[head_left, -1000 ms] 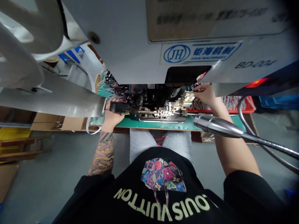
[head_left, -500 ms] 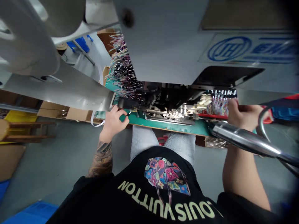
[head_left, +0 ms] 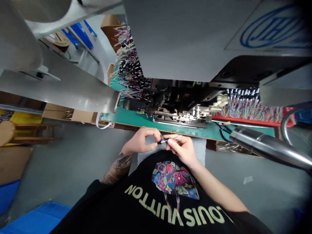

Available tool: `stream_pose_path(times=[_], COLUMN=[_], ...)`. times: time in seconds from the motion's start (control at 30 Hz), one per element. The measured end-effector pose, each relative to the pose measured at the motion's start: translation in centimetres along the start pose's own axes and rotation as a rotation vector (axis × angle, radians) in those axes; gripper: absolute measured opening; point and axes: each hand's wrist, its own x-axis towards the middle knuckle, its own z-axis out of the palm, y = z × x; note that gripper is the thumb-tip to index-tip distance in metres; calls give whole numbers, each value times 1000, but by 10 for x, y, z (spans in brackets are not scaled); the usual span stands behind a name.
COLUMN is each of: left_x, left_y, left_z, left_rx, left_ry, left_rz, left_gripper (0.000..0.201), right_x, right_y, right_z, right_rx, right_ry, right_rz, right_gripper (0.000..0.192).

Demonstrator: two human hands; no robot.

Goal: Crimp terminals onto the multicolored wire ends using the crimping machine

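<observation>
- Black shirt (head_left: 117, 201) is having short sleeves (head_left: 95, 188).
- Pale letters (head_left: 189, 218) are spelling LOUIS VUITTON.
- Print (head_left: 174, 182) is looking colourful, flowery.
- Trousers (head_left: 201, 151) are looking light grey.
- Tattoo (head_left: 122, 165) is marking left forearm (head_left: 113, 175).

Room at front of green tabletop (head_left: 130, 117); machine (head_left: 175, 39) behind, metal tube (head_left: 265, 147) rightward

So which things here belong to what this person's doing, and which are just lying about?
Part of the job, by the look of it:
slim dark-and-white piece, held in left hand and right hand
machine, probably
coloured wires to the right, perhaps

Probably just about:
wooden stool
white scrap on the floor
</observation>
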Motion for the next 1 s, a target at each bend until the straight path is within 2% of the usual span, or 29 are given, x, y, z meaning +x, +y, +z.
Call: stream_pose_path(times=[0.13,0.23,0.33,0.5,0.63,0.73,0.83,0.9,1.0], left_x=[4,12,21,30,34,39,42,43,44], left_y=[0,2,5,9,15,18,18,16,15], left_z=[20,33,43,50,51,51,52,53,56], left_rx=[-37,-51,23,152,383,391,276,242,289], left_ry=[30,74,146,290,363,361,339,324,340], left_rz=[-75,-105,-34,196,314,371,412,390,314], left_gripper=[16,19,17,6,10,12,14,14,11], right_x=[2,4,3,0,2,7,10,11,14], right_y=[-7,-11,-12,-10,-13,-19,-24,-25,-23], right_z=[-7,-14,-18,-24,-28,-31,-35,-35,-30], right_rx=[41,25,15,96,195,178,139,134,139], right_ry=[114,138,132,106,120,105,35,35,197], right_rz=[-3,-47,-91,-181,-70,7,22,11,-25], right_gripper=[45,37,32,35,44,42,34,32,30])
